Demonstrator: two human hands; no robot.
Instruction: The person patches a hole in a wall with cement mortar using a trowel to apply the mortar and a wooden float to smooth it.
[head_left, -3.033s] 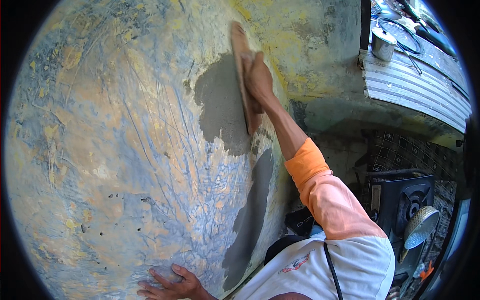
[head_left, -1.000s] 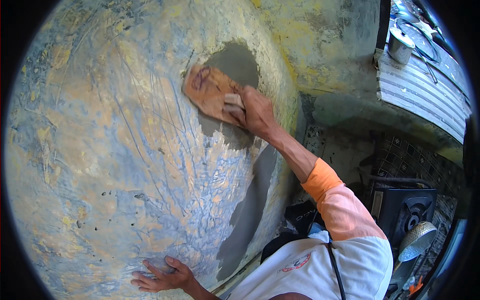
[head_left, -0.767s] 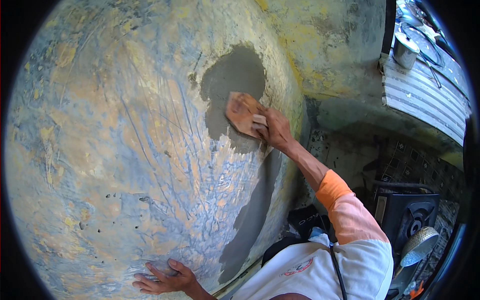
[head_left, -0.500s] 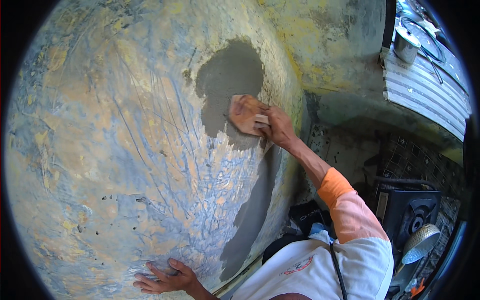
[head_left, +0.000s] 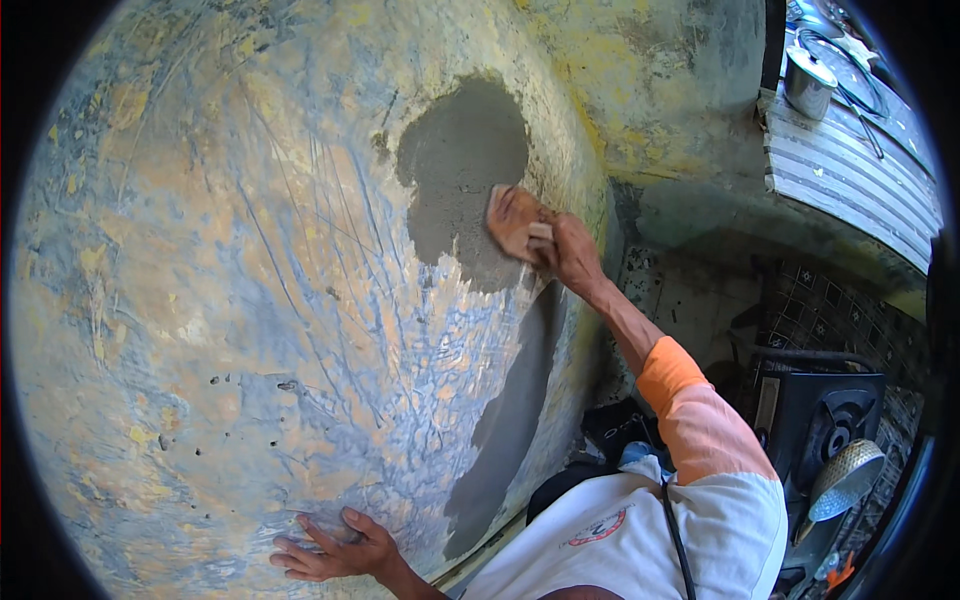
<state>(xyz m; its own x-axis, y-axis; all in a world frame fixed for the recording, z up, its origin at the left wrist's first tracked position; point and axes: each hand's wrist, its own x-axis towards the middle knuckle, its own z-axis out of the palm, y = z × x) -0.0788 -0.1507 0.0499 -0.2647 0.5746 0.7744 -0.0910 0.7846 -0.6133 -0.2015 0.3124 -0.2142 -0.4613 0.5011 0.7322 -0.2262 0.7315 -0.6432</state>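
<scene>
My right hand is closed on the handle of a wooden plastering float. The float lies against a dark grey patch of wet mortar on the old painted wall. Lower down, a second grey mortar strip curves along the wall's right side. My left hand presses on the wall near its bottom with fingers spread, holding nothing. Scratches cover the bare wall around the patch, and a few small holes pit its lower left.
To the right stands a black gas stove with a perforated metal ladle-like strainer beside its burner. A lidded metal pot sits on a corrugated sheet at the upper right. A yellowed side wall meets the mortared wall.
My right hand has slid the float a little to the right across the mortar patch. My left hand remains on the wall in nearly the same place.
</scene>
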